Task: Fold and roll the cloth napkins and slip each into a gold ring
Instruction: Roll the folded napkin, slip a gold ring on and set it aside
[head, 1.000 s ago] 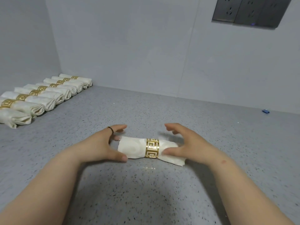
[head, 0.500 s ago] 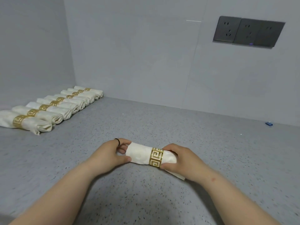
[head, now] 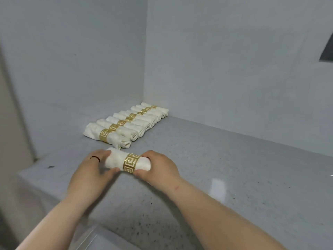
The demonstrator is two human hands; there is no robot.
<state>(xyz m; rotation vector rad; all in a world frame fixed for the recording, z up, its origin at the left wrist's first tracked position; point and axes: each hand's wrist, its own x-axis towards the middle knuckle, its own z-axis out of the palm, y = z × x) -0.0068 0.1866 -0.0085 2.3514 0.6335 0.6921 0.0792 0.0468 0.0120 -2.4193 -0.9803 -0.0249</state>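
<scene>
- The rolled cloth napkin [head: 115,160] is held at both ends just above the grey desk [head: 225,168], near the row of finished napkins [head: 126,123]
- Left hand [head: 90,175] and right hand [head: 159,167] fingers are curled round it
- The gold ring [head: 131,162] sits mid-roll
- Soft, light cloth is judged likely to unroll; the ends are best gripped

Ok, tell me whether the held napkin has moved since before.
Yes. The rolled napkin has moved left, toward the row of finished napkins, now just short of its near end.

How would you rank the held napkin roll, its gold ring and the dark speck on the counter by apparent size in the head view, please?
1. Held napkin roll, gripped at its ends by the left hand and right hand.
2. Gold ring round it.
3. Dark speck, plainly smallest.
</scene>
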